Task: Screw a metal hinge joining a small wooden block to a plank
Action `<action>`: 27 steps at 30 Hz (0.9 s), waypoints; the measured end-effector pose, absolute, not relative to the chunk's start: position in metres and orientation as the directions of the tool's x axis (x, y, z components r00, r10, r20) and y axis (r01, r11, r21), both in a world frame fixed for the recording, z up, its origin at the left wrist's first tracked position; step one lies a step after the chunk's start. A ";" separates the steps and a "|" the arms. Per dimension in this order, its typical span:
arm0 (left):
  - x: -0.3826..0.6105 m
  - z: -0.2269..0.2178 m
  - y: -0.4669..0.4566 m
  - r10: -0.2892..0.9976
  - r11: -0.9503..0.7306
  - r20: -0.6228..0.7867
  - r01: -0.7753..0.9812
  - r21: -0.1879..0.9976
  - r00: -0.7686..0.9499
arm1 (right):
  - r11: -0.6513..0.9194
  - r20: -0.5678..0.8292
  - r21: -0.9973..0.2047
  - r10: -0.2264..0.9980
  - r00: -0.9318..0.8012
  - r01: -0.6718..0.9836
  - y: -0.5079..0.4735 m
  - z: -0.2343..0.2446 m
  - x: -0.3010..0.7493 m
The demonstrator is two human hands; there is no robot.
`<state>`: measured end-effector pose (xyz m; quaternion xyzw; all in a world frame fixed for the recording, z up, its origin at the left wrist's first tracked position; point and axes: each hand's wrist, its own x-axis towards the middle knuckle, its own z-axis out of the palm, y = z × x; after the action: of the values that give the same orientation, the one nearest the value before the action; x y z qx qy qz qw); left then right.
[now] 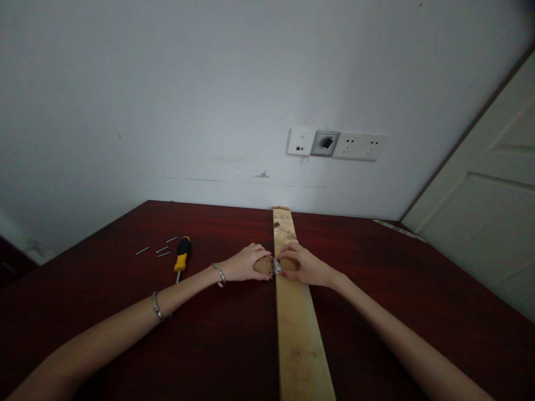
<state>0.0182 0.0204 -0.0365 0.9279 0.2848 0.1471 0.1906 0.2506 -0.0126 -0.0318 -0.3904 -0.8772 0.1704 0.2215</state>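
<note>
A long pale wooden plank [298, 328] lies on the dark red table, running from the near edge toward the wall. My left hand [244, 263] is closed, thumb and fingers around a small tan wooden piece [263, 267] at the plank's left edge. Between my two hands sits a small silver metal hinge [277, 267] with holes. My right hand [311, 266] rests over the plank, its thumb and fingertips pinching at the hinge. Tan material shows inside that grip; whether it belongs to the small piece or the plank, I cannot tell.
Left of my hands lies a yellow and black screwdriver [183, 253], its shaft partly behind my left forearm. Several screws [162, 249] are scattered beside it. The dark red table [234, 340] meets a white wall with socket plates [360, 146]. A pale strip [399, 229] lies at the far right edge.
</note>
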 end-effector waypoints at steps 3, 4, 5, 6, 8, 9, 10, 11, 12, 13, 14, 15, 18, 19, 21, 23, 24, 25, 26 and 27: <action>0.018 -0.037 0.021 0.584 -0.766 0.175 0.466 0.443 0.793 | 0.637 0.250 -0.470 0.760 -0.600 0.611 -0.013 -0.032 0.250; 0.018 -0.037 0.021 0.582 -0.767 0.178 0.464 0.444 0.793 | 0.636 0.248 -0.470 0.760 -0.600 0.612 -0.013 -0.031 0.250; 0.018 -0.038 0.021 0.581 -0.768 0.179 0.462 0.444 0.794 | 0.636 0.248 -0.469 0.761 -0.599 0.613 -0.013 -0.031 0.250; 0.018 -0.038 0.021 0.580 -0.769 0.179 0.461 0.443 0.795 | 0.636 0.249 -0.468 0.761 -0.599 0.614 -0.013 -0.031 0.250; 0.018 -0.038 0.021 0.579 -0.769 0.177 0.462 0.441 0.796 | 0.636 0.252 -0.465 0.762 -0.597 0.616 -0.014 -0.031 0.250; 0.018 -0.038 0.021 0.581 -0.769 0.175 0.465 0.439 0.795 | 0.636 0.252 -0.465 0.762 -0.596 0.616 -0.014 -0.031 0.250; 0.018 -0.038 0.021 0.582 -0.769 0.174 0.468 0.437 0.794 | 0.635 0.252 -0.467 0.763 -0.595 0.616 -0.014 -0.031 0.250; 0.018 -0.038 0.021 0.583 -0.768 0.172 0.471 0.434 0.794 | 0.633 0.250 -0.470 0.764 -0.595 0.615 -0.014 -0.031 0.250; 0.018 -0.038 0.021 0.584 -0.769 0.171 0.473 0.430 0.793 | 0.631 0.247 -0.474 0.765 -0.595 0.614 -0.014 -0.031 0.250; 0.018 -0.037 0.021 0.585 -0.768 0.168 0.477 0.427 0.793 | 0.630 0.244 -0.478 0.765 -0.596 0.612 -0.014 -0.031 0.251; 0.018 -0.037 0.021 0.586 -0.768 0.164 0.480 0.424 0.794 | 0.629 0.242 -0.481 0.765 -0.597 0.611 -0.014 -0.031 0.251; 0.018 -0.037 0.021 0.586 -0.769 0.161 0.482 0.421 0.794 | 0.629 0.242 -0.483 0.764 -0.597 0.609 -0.013 -0.031 0.251; 0.017 -0.037 0.021 0.587 -0.767 0.150 0.486 0.419 0.796 | 0.634 0.250 -0.484 0.760 -0.600 0.603 -0.013 -0.032 0.252; 0.017 -0.037 0.021 0.587 -0.766 0.150 0.486 0.421 0.796 | 0.637 0.253 -0.483 0.759 -0.601 0.601 -0.013 -0.032 0.252; 0.018 -0.037 0.021 0.587 -0.764 0.150 0.484 0.426 0.795 | 0.640 0.254 -0.480 0.756 -0.603 0.600 -0.012 -0.033 0.252; 0.018 -0.037 0.021 0.587 -0.764 0.151 0.484 0.426 0.795 | 0.638 0.248 -0.477 0.758 -0.604 0.604 -0.012 -0.033 0.253; 0.018 -0.037 0.021 0.588 -0.764 0.151 0.485 0.425 0.795 | 0.636 0.244 -0.478 0.759 -0.604 0.606 -0.012 -0.033 0.253; 0.018 -0.037 0.021 0.588 -0.764 0.150 0.486 0.425 0.795 | 0.634 0.240 -0.479 0.760 -0.604 0.607 -0.012 -0.032 0.253; 0.018 -0.037 0.021 0.589 -0.763 0.150 0.486 0.425 0.794 | 0.634 0.239 -0.481 0.760 -0.605 0.606 -0.012 -0.032 0.253; 0.018 -0.037 0.021 0.590 -0.762 0.149 0.487 0.427 0.794 | 0.633 0.239 -0.482 0.760 -0.605 0.606 -0.012 -0.032 0.252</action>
<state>0.0177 0.0206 -0.0367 0.9285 0.2900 0.1382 0.1865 0.2524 -0.0122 -0.0321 -0.3890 -0.8776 0.1791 0.2154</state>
